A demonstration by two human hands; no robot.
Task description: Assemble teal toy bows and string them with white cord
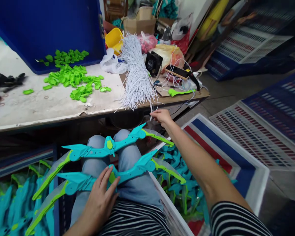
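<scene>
Two turquoise toy bows with lime-green limbs lie across my lap: a farther toy bow (98, 151) and a nearer toy bow (135, 170). My left hand (100, 193) is on the nearer one, its fingers laid over the middle beside the green centre piece and the thumb on the near side. At the table's front edge, my right hand (161, 117) pinches the ends of one or a few white cords (151, 114). These hang from a thick bundle of white cords (137, 75) lying over the edge.
Green plastic pieces (73, 77) are spread on the table by a blue bin (54, 29). A small black fan (153, 63) and a phone (177, 71) sit at the right. Crates of bow parts flank my legs: a left crate (56, 196) and a right crate (255, 183).
</scene>
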